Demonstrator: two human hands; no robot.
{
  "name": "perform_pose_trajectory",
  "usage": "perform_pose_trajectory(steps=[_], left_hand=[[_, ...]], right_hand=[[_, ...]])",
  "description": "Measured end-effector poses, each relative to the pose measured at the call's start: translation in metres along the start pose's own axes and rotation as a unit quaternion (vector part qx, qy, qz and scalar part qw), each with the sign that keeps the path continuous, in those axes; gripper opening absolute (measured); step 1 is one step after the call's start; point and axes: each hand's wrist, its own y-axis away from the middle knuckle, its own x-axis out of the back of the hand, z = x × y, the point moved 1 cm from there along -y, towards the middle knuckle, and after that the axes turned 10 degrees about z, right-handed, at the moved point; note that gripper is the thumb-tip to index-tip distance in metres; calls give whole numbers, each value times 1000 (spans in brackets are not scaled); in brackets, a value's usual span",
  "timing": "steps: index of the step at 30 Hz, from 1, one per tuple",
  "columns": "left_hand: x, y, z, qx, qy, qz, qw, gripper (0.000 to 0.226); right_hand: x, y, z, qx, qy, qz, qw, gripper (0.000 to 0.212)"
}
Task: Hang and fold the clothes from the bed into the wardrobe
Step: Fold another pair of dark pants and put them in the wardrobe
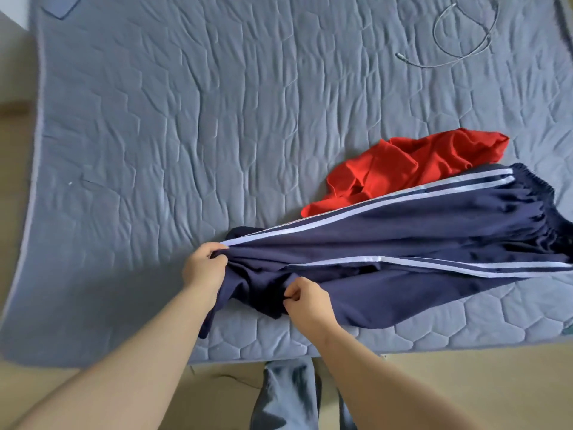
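- 2 bare forearms are seen reaching forward from the bottom edge, with a grey trouser leg [288, 395] of the person shown between them above the beige floor [465, 383].
- A pair of navy track trousers [418, 243] is spread across the near edge of the bed [186, 119], with the elastic waistband [539, 193] laid to the right and the leg ends gathered to the left.
- The left hand [203, 268] is closed around the bunched leg end, just where the upper white stripes [341, 215] finish.
- The right hand [305, 301] is curled over a fold of the navy fabric nearer the bed edge, the cloth being pinched between thumb and fingers.
- A short part of the navy fabric is left hanging over the edge of the mattress below the left hand.
- 2 white stripes are shown along each outer seam of the trousers.
- A crumpled red garment [412, 169] is laid just behind the trousers and is partly covered by them.
- The bed is covered by a grey-blue quilted sheet with a hexagon pattern.
- A thin looped cable [459, 35] is laid on the far right of the bed, well apart from the clothes.
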Motion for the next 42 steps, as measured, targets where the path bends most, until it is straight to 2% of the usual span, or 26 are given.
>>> perform_pose_trajectory(steps=[2,5,7,10,13,17,22,24,26,29,31,32,35,37,39,42], left_hand=[[-5,4,3,-67,-113,-52,990,25],[-24,25,21,-145,-276,-188,932,43],[-45,43,37,-174,-276,-256,910,44],[-84,77,63,-206,-217,-325,897,35],[-120,105,88,-198,-190,-325,905,26],[-166,137,111,-181,-204,-318,908,20],[-237,179,158,-217,-249,-326,886,22],[-275,198,175,-283,-272,-310,866,25],[-308,212,192,-401,-268,-232,845,32],[-355,229,225,-522,-231,-94,816,43],[-386,236,240,-507,-222,-91,828,57],[-402,237,243,-473,-230,-109,844,63],[-425,231,244,-368,-298,-146,868,71],[-425,226,245,-347,-317,-145,870,67],[-416,222,248,-352,-320,-152,866,52],[-399,222,246,-335,-326,-239,851,35]], right_hand=[[-2,3,0,-6,-7,10,1000,23],[9,7,9,-32,-31,45,998,32],[21,8,21,-63,-33,55,996,38],[53,1,51,-128,-56,83,987,40],[91,-13,80,-163,-65,120,977,39],[135,-21,115,-180,-99,151,967,32],[201,-52,154,-173,-146,145,963,45],[237,-65,180,-183,-170,161,955,45],[276,-81,201,-197,-185,204,941,48],[330,-110,229,-238,-187,339,891,56],[360,-130,247,-284,-146,429,845,61],[371,-140,256,-304,-140,445,831,65],[386,-164,271,-329,-263,404,812,75],[389,-170,274,-348,-349,371,787,75],[386,-166,271,-361,-374,338,784,62],[373,-152,257,-315,-391,324,802,19]])
